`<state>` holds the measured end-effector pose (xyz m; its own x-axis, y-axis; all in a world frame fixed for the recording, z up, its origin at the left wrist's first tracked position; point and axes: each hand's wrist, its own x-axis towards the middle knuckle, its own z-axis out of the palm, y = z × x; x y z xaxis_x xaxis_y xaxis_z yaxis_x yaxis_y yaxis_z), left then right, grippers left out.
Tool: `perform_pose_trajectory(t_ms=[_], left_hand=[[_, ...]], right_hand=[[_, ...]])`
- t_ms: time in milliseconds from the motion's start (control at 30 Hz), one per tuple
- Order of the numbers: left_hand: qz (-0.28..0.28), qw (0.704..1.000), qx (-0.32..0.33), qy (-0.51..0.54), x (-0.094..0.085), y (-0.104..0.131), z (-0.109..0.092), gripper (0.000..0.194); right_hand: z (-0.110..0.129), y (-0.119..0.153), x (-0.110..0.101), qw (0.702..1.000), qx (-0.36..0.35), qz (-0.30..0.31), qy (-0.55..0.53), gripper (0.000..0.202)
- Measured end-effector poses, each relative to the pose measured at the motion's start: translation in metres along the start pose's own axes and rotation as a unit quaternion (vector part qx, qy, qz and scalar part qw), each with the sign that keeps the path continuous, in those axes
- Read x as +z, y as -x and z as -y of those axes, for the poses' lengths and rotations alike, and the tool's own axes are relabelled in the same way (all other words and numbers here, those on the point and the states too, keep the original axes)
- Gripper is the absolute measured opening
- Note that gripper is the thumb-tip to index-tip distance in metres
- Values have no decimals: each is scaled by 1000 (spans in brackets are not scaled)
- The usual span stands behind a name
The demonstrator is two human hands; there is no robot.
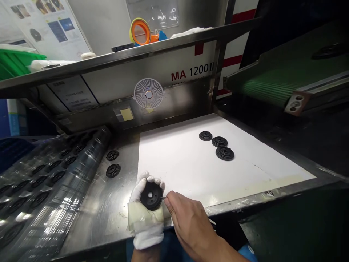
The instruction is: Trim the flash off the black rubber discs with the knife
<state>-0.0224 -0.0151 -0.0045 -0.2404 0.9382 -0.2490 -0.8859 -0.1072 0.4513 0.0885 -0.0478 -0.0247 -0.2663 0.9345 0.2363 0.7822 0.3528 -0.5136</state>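
My left hand (145, 214), in a white glove with tape round the palm, holds a round black part (151, 195) with a hole in its middle. My bare right hand (189, 222) pinches a thin tool, most of it hidden by the fingers, and its tip (163, 198) meets the part's right edge. Three similar black parts (225, 153) lie on a white sheet (174, 156) beyond my hands. Two more black parts (113, 170) rest on the metal table (103, 203) to the left.
Clear plastic trays (62, 189) with several black parts stand at the left. A metal shelf (152, 49) crosses the back, holding tape rolls (140, 31) and a green bin (16, 63). Below it is a small round fan (148, 94). A green conveyor (264, 82) is at right.
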Motion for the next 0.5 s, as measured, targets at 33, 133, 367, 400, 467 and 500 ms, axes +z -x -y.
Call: perform_pose_trajectory(t_ms=[33, 133, 367, 400, 467, 500], left_hand=[[4, 1000, 8, -5, 1, 1, 0, 15], [9, 1000, 18, -13, 2, 2, 1, 16], [11, 999, 25, -20, 4, 4, -2, 18], [12, 999, 26, -20, 4, 4, -2, 19], [14, 999, 27, -22, 3, 4, -2, 19], [15, 999, 28, -24, 3, 4, -3, 19]], right_hand=[[0, 0, 0, 1000, 3, 0, -6, 22], [1, 1, 0, 1000, 15, -1, -22, 22], [5, 1, -1, 1000, -11, 2, -26, 21], [5, 0, -1, 1000, -4, -6, -25, 21], [5, -2, -1, 1000, 4, -19, -15, 21], [5, -2, -1, 1000, 2, -20, -9, 21]])
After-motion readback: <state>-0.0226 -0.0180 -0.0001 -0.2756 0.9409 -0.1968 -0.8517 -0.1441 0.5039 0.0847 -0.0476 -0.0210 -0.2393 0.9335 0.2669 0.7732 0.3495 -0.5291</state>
